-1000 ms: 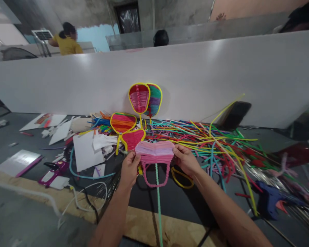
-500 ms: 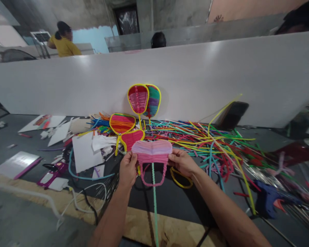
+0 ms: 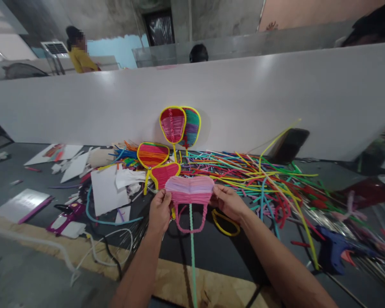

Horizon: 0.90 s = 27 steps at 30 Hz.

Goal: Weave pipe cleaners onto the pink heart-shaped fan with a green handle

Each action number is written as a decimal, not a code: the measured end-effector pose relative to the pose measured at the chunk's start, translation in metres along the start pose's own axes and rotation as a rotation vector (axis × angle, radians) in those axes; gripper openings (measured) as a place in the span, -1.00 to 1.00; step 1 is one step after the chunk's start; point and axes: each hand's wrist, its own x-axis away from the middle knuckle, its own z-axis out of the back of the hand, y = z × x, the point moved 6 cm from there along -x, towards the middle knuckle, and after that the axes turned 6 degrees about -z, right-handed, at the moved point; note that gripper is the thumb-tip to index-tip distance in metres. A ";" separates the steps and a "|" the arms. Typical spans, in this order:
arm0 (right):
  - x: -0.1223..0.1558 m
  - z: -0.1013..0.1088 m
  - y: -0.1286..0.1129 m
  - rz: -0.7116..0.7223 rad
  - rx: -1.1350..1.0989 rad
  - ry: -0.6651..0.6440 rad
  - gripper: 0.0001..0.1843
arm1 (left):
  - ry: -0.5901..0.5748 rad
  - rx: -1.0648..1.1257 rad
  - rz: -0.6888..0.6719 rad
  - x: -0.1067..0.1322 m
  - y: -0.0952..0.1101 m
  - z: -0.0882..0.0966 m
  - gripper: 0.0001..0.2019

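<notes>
Between my hands is a pink and lilac pipe-cleaner piece, a flat panel with a twisted pink loop below it. My left hand pinches its left edge. At the right edge, my right hand pinches it between thumb and fingers. A mint-green twisted stem runs down from behind the panel toward me. Just below my right hand lies a yellow pipe-cleaner loop on the dark table. Beyond the panel are a pink shape with yellow edging and an orange-red one.
Two yellow-rimmed fan shapes lean on the white partition. Heaped pipe cleaners spread rightward, with a phone behind and a blue glue gun at right. White cards and cables lie left. A person in yellow is beyond.
My hands and the pink piece hold nearly the same place, with my right fingers shifted slightly at its edge. The person in yellow has turned and lowered an arm.
</notes>
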 end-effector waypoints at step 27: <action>0.000 -0.005 0.005 0.000 0.010 0.027 -0.72 | -0.168 -0.068 0.332 0.019 -0.002 -0.018 -0.65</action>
